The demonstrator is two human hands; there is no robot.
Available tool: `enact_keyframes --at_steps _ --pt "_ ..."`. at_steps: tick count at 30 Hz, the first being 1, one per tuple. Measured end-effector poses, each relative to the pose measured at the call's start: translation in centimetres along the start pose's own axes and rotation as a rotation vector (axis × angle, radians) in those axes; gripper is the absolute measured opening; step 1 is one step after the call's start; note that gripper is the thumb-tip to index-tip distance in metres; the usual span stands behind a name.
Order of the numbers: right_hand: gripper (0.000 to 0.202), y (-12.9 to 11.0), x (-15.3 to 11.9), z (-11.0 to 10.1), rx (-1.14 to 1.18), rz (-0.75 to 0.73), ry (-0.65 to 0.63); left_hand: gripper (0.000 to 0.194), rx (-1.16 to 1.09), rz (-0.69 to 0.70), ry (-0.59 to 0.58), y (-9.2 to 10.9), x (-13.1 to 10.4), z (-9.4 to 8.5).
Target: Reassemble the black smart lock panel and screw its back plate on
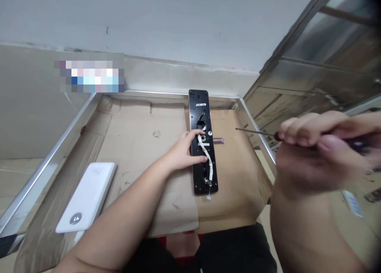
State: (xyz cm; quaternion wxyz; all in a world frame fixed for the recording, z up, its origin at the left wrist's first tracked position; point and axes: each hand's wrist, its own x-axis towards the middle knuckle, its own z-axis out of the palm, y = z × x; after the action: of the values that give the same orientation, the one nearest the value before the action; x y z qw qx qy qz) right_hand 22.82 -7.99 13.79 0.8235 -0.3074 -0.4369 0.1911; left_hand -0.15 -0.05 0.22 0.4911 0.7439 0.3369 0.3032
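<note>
A long black door lock panel [199, 100] lies back side up on the cardboard, with its far end toward the wall. A white-wrapped cable [211, 166] runs down it to a small white connector [208, 197] past the near end. From its right side sticks out a shiny copper-coloured handle [219, 140]. My left hand [187, 150] grips the panel's left side, fingertips by the cable's upper end and thumb lower down. Raised to the right, my right hand [318, 146], blurred, is closed around a screwdriver [256, 131]; its thin shaft points left, apart from the panel.
Brown cardboard [143, 146] lines the metal-framed table [47, 156]. A white power bank [89, 193] lies at the left, beside my left forearm. A wall [166, 31] rises behind the table. On the right stands a metal-framed shelf [312, 62]. A pixelated patch covers something at the back left.
</note>
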Motion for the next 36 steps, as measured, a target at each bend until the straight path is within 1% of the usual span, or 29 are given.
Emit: enact_keyframes --at_steps 1,2,3,4,6,8,9,11,12,14,16,18,21,24,26,28,32,36 --pt "0.030 1.3 0.3 0.5 -0.080 -0.154 -0.024 0.080 0.010 -0.019 0.016 0.0 0.0 0.1" --pt "0.029 2.8 0.7 0.9 -0.114 -0.265 -0.014 0.079 0.019 -0.038 0.033 0.1 0.0 0.1" --pt "0.030 4.3 1.1 1.1 -0.107 -0.347 0.018 0.076 0.030 -0.049 0.060 0.2 0.0 0.2" --pt "0.032 5.7 1.5 1.1 -0.107 -0.387 0.036 0.071 0.040 -0.044 0.099 0.2 0.0 0.2" --pt "0.033 8.5 2.3 0.7 -0.134 -0.385 0.114 0.054 0.066 0.010 0.194 0.3 0.0 0.3" --pt "0.032 10.8 2.9 0.0 -0.128 -0.317 0.205 0.038 0.085 0.070 0.279 0.5 0.2 0.2" --pt "0.031 11.8 3.1 -0.4 -0.115 -0.293 0.259 0.033 0.080 0.087 0.309 0.5 0.2 0.1" --pt "0.031 13.4 3.1 -1.2 -0.107 -0.257 0.354 0.033 0.009 0.084 0.352 0.5 0.5 -0.2" --pt "0.032 14.0 3.0 -1.5 -0.109 -0.239 0.391 0.038 -0.071 0.064 0.368 0.4 0.7 -0.3" --pt "0.032 15.1 2.5 -2.1 -0.097 -0.202 0.423 0.045 -0.314 -0.010 0.407 0.2 1.1 -0.5" --pt "0.033 16.0 1.9 -2.5 -0.060 -0.159 0.415 0.046 -0.595 -0.105 0.456 -0.1 1.6 -0.6" --pt "0.033 16.5 1.2 -2.7 -0.038 -0.114 0.387 0.045 -0.801 -0.198 0.500 -0.2 2.0 -0.7" --pt "0.034 17.0 0.6 -3.0 -0.057 -0.076 0.332 0.043 -0.944 -0.318 0.521 -0.2 2.2 -0.9" --pt "0.035 17.2 0.4 -3.1 -0.061 -0.078 0.270 0.038 -1.011 -0.437 0.487 -0.1 2.1 -1.2" --pt "0.035 17.3 0.3 -3.2 -0.054 -0.081 0.232 0.035 -1.025 -0.526 0.430 -0.2 2.1 -1.3" --pt "0.034 17.4 0.2 -3.3 -0.060 -0.073 0.199 0.034 -1.013 -0.585 0.377 -0.2 2.1 -1.3" --pt "0.029 17.7 0.1 -3.5 -0.126 -0.049 0.152 0.037 -0.994 -0.616 0.311 -0.4 2.1 -1.2" --pt "0.024 17.9 0.2 -3.6 -0.178 -0.069 0.119 0.039 -0.984 -0.627 0.286 -0.6 2.2 -1.2"
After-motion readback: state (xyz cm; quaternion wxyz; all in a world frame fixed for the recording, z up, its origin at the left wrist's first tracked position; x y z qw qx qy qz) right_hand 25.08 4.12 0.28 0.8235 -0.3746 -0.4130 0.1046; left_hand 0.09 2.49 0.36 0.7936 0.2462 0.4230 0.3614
